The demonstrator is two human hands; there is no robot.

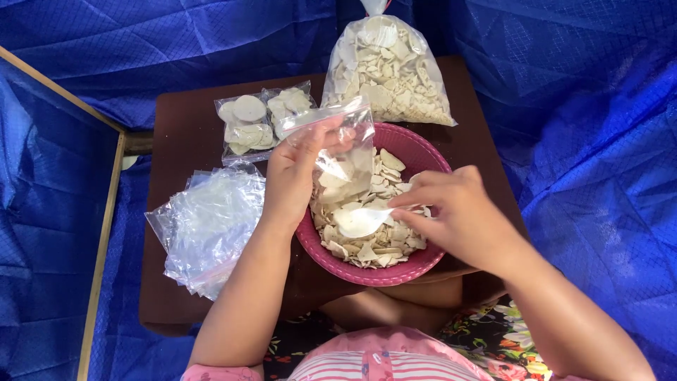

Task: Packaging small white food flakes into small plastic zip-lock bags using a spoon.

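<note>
Both forearms are coming in bare from the bottom edge, angling up and inward. Left hand [290,180] is sitting higher, wrist straight, back of the hand facing the camera, fingers curled, thumb and fingertips pinching shut at the top. Right hand [455,215] is lying lower and to the right, palm down, wrist bent slightly inward, fingers pointing left and closing together in a pinch at the tips. Hands are close together, not touching.

The bowl [416,152] is deep pink; the chips [381,233] inside it are cream-white; beneath it the table [187,134] is dark brown; around it the tarp [578,106] is blue, quilted; near it, clothing [384,360] is pink-and-white striped.
</note>
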